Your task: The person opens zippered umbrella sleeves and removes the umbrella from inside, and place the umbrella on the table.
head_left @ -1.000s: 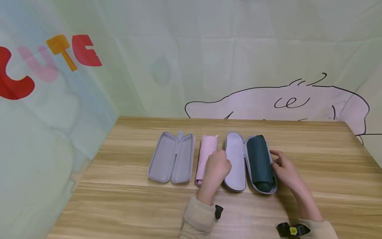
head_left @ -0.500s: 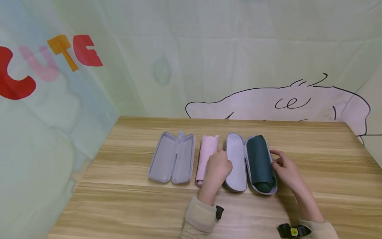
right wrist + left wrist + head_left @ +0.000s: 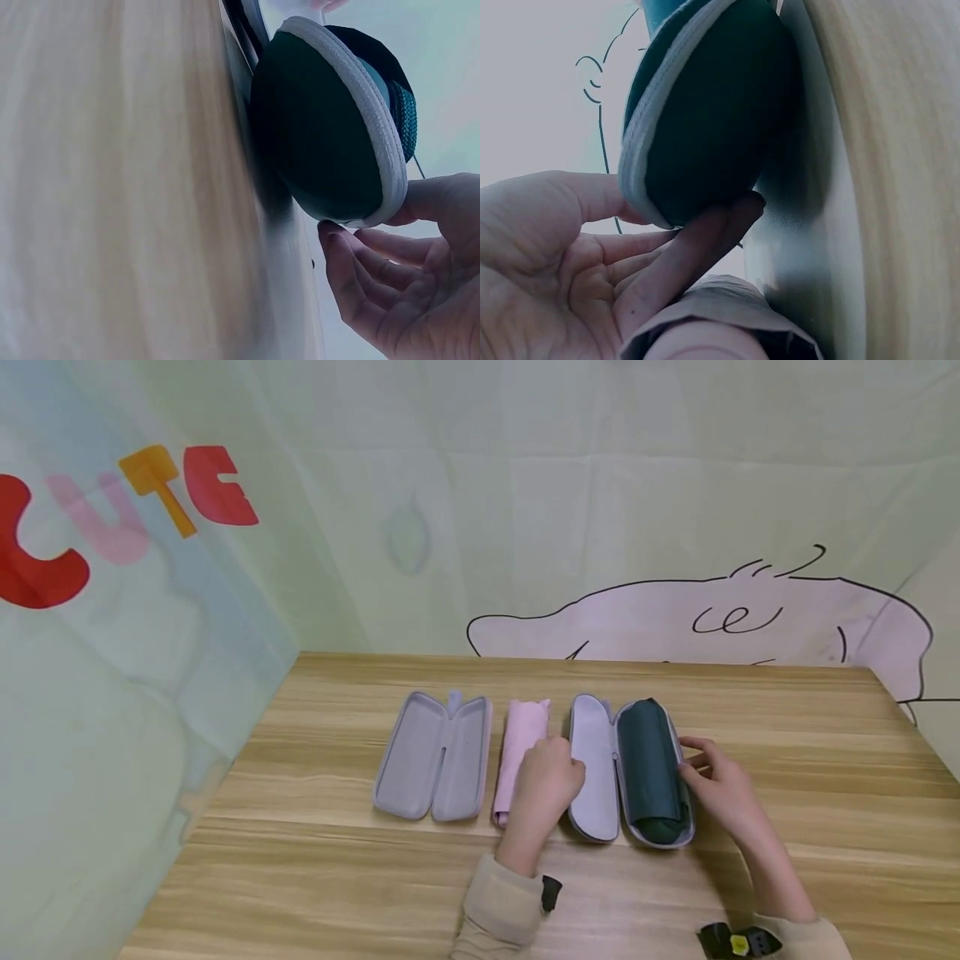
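A dark green folded umbrella (image 3: 651,768) lies in the right half of an opened zip case (image 3: 592,768), pale-lined and dark green outside. My left hand (image 3: 547,783) holds the outer edge of the case's left half. In the left wrist view its thumb sits at the white zip rim and its fingers reach under the green shell (image 3: 712,112). My right hand (image 3: 718,785) pinches the opposite outer edge, thumb at the rim beside the umbrella. Seen from the right wrist, the fingertips (image 3: 330,232) press below the shell (image 3: 322,135).
Left of my left hand lies a pink folded umbrella (image 3: 522,731), partly hidden by that hand. Farther left, a second open case (image 3: 408,760) with grey lining lies flat on the wooden table (image 3: 300,868). A printed cloth backdrop (image 3: 525,527) stands behind the table.
The left half of the green case has edged slightly right, and the green umbrella's top has shifted a little left. Both hands keep their hold, almost still.
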Motion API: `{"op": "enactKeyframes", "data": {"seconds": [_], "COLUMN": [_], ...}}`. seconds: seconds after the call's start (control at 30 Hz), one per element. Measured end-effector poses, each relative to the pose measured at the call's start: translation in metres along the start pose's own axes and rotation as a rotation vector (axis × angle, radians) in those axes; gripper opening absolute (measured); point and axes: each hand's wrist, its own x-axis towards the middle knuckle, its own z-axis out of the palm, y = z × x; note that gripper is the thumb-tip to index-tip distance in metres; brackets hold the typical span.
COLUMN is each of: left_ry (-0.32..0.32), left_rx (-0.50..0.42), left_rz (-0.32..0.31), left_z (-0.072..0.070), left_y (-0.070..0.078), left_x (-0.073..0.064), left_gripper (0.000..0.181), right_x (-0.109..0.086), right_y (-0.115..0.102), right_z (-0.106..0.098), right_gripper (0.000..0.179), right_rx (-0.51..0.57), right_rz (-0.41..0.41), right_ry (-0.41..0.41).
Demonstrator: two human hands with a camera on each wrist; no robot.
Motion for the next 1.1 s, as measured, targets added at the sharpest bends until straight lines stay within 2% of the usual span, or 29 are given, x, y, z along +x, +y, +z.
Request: {"op": "enactKeyframes", "data": {"seconds": [0.23, 0.5, 0.77, 0.97, 1.1], "left_ry": [-0.005, 0.004, 0.016, 0.022, 0.026], "left_rx": [0.001, -0.016, -0.021, -0.02, -0.011], "left_rz": [0.004, 0.013, 0.032, 0.044, 0.045], "left_z": [-0.002, -0.004, -0.003, -0.002, -0.001], "left_y": [-0.001, -0.005, -0.005, -0.003, -0.003], "left_x": [0.001, -0.001, -0.002, -0.002, -0.003], "left_gripper": [0.025, 0.027, 0.029, 0.029, 0.029], "right_x": [-0.003, -0.008, -0.021, -0.018, -0.015], "right_y": [-0.008, -0.025, -0.046, -0.058, -0.063], "right_z": [-0.003, -0.004, 0.005, 0.015, 0.018], "right_gripper": [0.04, 0.034, 0.035, 0.037, 0.042], "right_rx": [-0.008, -0.085, -0.178, -0.326, -0.375], "right_rz": [-0.021, -0.098, -0.107, -0.094, -0.06], "right_ry": [0.071, 0.208, 0.202, 0.212, 0.211]}}
